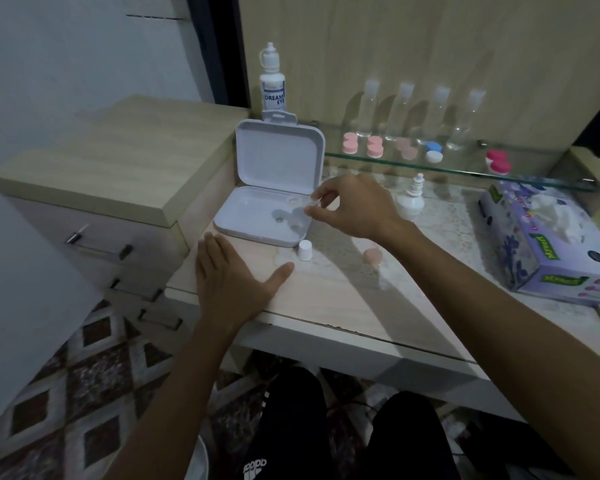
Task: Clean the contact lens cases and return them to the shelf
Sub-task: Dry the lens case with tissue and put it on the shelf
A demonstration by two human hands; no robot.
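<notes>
My right hand (354, 206) pinches a clear contact lens case (302, 201) and holds it over the bottom half of an open white plastic box (253, 216). My left hand (229, 275) lies flat on the desk in front of the box, fingers straight. On the desk, a pink lens cap (373, 257) and a small white bottle cap (305, 250) sit near the box. Along the glass shelf (465, 171) stand pink lens cases (362, 145), a blue and white case (433, 151) and a red case (498, 161).
A Dream Eye solution bottle (272, 81) stands behind the box lid. A small white dropper bottle (411, 199) and a purple tissue box (548, 244) sit on the desk at right. Several clear bottles (416, 112) line the shelf. A drawer unit (94, 188) stands at left.
</notes>
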